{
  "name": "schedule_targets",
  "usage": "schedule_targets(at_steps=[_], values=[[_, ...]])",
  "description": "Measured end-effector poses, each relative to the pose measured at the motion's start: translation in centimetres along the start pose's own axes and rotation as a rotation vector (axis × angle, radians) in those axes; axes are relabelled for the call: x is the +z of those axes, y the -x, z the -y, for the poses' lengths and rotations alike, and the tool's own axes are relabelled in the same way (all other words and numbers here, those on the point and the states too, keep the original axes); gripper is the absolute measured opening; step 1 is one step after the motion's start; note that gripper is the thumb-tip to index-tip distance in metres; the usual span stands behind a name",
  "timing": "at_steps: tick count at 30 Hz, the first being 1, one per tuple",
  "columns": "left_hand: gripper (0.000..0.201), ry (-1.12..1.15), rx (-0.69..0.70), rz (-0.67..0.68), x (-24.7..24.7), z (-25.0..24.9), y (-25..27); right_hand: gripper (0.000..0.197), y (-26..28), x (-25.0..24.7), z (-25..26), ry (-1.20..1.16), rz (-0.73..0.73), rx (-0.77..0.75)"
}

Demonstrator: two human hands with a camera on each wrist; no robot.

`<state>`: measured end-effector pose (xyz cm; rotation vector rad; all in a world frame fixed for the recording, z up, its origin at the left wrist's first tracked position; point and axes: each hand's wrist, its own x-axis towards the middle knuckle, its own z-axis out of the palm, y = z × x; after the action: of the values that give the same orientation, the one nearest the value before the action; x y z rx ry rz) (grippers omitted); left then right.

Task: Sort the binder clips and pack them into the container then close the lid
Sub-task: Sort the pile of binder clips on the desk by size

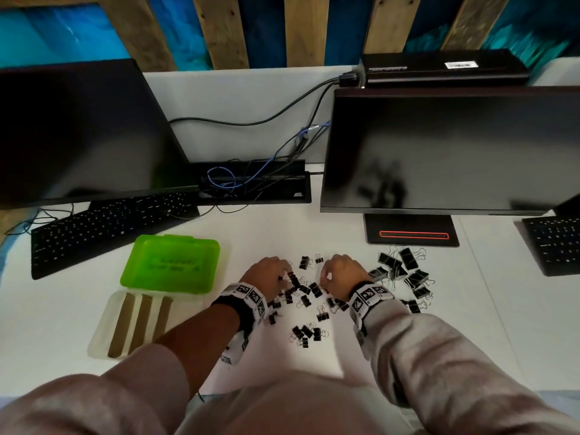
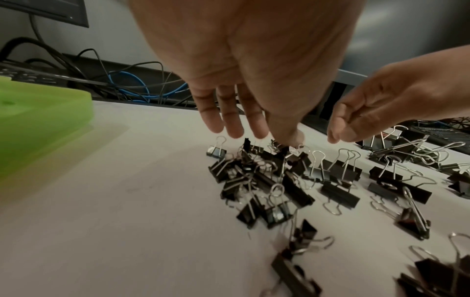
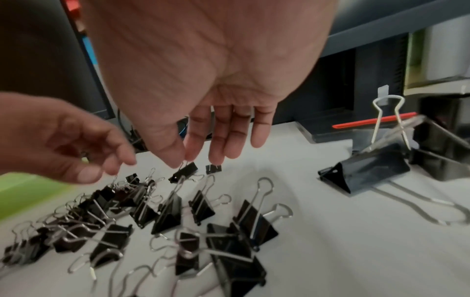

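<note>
Black binder clips lie scattered on the white desk: small ones (image 1: 301, 290) in the middle, a few (image 1: 306, 332) nearer me, large ones (image 1: 401, 268) to the right. My left hand (image 1: 282, 274) reaches down into the small heap, and its thumb and forefinger pinch a small clip (image 2: 282, 149). My right hand (image 1: 326, 274) hovers beside it and pinches the wire handle of another small clip (image 3: 183, 172). The open container lies at the left: its green lid (image 1: 171, 265) behind, its clear divided base (image 1: 103, 324) in front.
Two dark monitors (image 1: 452, 149) stand at the back with a cable tray (image 1: 251, 183) between them. A keyboard (image 1: 103, 227) lies behind the lid, another keyboard (image 1: 555, 240) at the right edge. A monitor foot (image 1: 411, 230) sits just behind the large clips.
</note>
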<state>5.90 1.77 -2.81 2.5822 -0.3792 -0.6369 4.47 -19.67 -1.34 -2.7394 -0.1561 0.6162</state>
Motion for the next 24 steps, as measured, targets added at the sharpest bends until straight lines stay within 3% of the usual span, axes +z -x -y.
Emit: schedule_targets(at_steps=[2, 6, 8, 17, 24], values=[[0.036, 0.020, 0.018, -0.055, -0.1, -0.2, -0.3, 0.024, -0.3, 0.0, 0.4, -0.047, 0.020, -0.045], [0.067, -0.002, 0.016, -0.030, 0.0, -1.2, -0.9, 0.060, -1.1, 0.3, 1.9, -0.123, 0.102, -0.093], [0.075, 0.045, -0.041, 0.020, 0.1, -1.3, -1.1, 0.065, -1.6, 0.5, 2.6, -0.085, 0.145, -0.094], [0.049, 0.186, -0.051, 0.136, 0.4, 1.0, -1.0, 0.031, -2.6, 1.5, 1.9, -0.074, 0.125, -0.017], [0.076, 0.236, 0.028, 0.160, 0.8, 0.6, -0.6, 0.017, -2.0, 1.0, 1.8, -0.206, 0.058, 0.018]])
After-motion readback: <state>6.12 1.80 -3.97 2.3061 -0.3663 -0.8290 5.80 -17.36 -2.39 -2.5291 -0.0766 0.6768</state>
